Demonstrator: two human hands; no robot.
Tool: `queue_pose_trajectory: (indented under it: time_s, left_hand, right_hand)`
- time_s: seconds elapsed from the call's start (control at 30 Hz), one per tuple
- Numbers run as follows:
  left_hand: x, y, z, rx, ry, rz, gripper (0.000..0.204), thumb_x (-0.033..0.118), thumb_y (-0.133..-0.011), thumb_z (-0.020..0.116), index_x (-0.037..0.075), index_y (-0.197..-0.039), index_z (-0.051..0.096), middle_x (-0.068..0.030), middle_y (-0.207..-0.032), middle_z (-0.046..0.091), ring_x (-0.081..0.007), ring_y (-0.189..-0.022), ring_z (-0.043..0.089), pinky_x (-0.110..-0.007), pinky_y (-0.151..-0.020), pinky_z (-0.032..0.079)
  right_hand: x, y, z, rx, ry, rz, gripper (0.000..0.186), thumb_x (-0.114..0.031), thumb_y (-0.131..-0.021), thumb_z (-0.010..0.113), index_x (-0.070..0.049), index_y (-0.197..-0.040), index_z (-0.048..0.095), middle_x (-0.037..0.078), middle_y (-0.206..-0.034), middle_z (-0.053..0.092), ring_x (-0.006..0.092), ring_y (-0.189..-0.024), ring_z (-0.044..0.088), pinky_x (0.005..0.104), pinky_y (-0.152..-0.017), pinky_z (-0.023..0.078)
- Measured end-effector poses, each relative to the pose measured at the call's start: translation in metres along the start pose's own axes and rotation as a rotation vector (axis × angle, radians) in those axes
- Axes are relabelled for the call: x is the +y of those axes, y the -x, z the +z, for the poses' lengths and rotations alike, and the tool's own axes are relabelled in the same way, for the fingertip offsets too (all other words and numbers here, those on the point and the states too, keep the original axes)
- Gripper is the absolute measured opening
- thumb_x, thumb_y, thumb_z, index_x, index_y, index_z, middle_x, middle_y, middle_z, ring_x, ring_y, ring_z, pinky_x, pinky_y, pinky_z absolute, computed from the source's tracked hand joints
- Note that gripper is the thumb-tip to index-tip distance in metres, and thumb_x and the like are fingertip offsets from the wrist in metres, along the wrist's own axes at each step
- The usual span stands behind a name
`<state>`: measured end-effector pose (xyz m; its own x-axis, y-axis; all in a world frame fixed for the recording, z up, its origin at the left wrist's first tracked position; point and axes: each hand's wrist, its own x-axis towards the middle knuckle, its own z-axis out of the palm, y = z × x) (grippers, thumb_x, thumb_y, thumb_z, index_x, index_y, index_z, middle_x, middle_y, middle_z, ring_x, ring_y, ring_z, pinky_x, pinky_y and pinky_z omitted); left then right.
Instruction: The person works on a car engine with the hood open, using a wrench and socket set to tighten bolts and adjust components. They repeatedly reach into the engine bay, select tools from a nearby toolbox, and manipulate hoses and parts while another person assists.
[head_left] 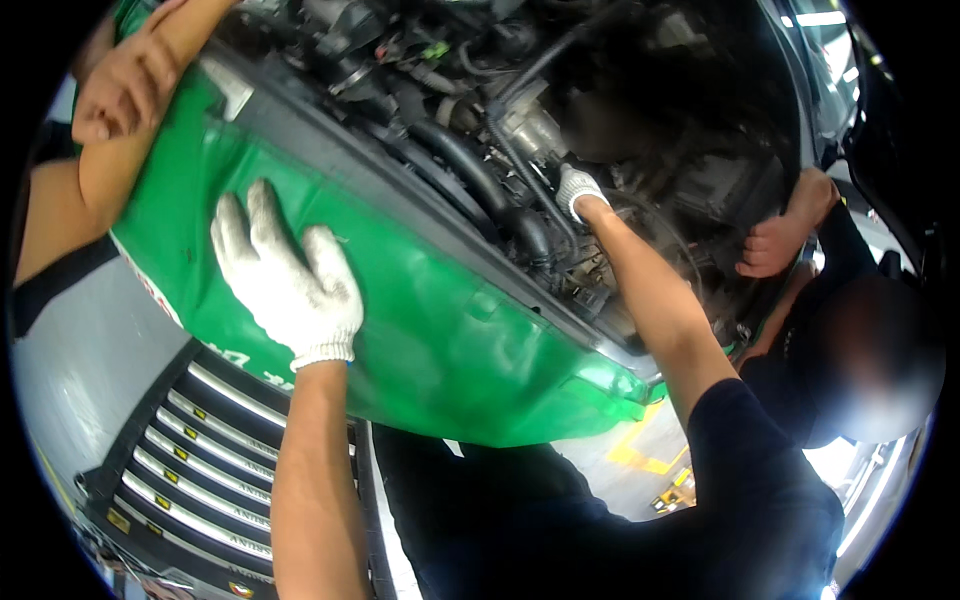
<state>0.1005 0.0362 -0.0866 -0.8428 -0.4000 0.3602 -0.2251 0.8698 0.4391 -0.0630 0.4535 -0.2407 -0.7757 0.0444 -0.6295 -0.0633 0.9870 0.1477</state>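
Bracing L hand [290, 285] flat, open, on green fender cover [440, 350]; R hand [577, 190] deep among engine hoses [470, 165], grip unclear—could snag or slip.

Place: I read this as a car repair workshop.
Engine bay: open [520, 130], with black hoses [470, 165] and metal parts packed close.
Fender cover: green [440, 330], draped over the car's front edge.
Tool chest: drawers [190, 470] with silver handles, below left.
Floor: grey concrete with yellow markings [640, 450].
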Motion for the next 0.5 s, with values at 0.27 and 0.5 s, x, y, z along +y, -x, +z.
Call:
queue_pose_trajectory:
  time_s: [0.27, 0.5]
  left_hand:
    - [-0.003, 0.016, -0.002, 0.045, -0.061, 0.034, 0.06, 0.015, -0.094, 0.065, 0.001, -0.151, 0.054, -0.0354, -0.154, 0.047, -0.0515, -0.14, 0.047, -0.057, -0.12, 0.037]
    - [0.011, 0.004, -0.007, -0.031, -0.046, 0.005, 0.063, 0.026, -0.096, 0.069, 0.001, -0.152, 0.053, -0.0331, -0.157, 0.044, -0.0486, -0.144, 0.045, -0.053, -0.123, 0.035]
  right_hand:
    - [0.003, 0.301, -0.073, 0.613, -0.596, -0.372, 0.021, -0.003, -0.1, 0.064, -0.004, -0.12, 0.069, 0.02, -0.11, 0.072, 0.0403, -0.101, 0.071, 0.0431, -0.088, 0.059]
    - [-0.014, 0.478, -0.032, 0.336, -0.88, -0.363, 0.02, -0.004, -0.097, 0.069, -0.006, -0.116, 0.072, 0.015, -0.107, 0.075, 0.0335, -0.095, 0.075, 0.0414, -0.083, 0.061]
